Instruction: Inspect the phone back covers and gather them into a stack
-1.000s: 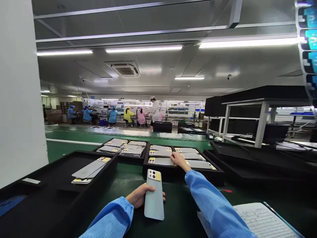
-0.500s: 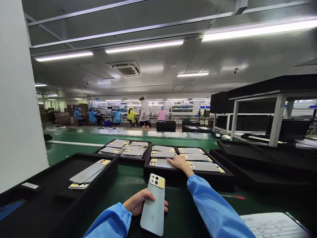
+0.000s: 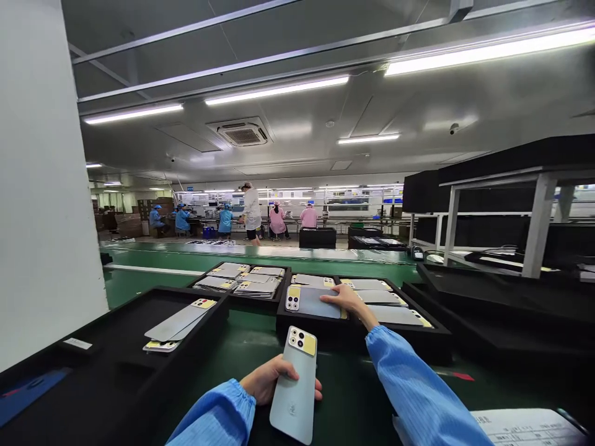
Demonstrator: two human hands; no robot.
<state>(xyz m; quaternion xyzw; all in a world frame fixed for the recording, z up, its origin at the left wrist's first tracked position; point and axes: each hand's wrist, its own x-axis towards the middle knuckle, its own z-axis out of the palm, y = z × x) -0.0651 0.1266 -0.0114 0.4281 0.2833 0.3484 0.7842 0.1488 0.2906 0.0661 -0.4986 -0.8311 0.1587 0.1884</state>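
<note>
Left hand [image 3: 268, 379]: grip holds phone back cover [image 3: 294, 406]; right hand [image 3: 352, 301]: grip holds second cover [image 3: 309, 303], which could scrape black tray [image 3: 427, 342] if tilted.

Fluorescent tubes [image 3: 490, 51] light the room from overhead, the longest burnt out to plain white, with hazy glare on the grey ceiling [image 3: 297, 155]. Pale reflections streak the green tabletop [image 3: 158, 255]; the lower-left black tray [image 3: 106, 319] sinks into shadow. The nearest phone back [image 3: 296, 399] looks crisp, distant workers [image 3: 277, 221] soft, and wide-angle distortion stretches the edges.
</note>
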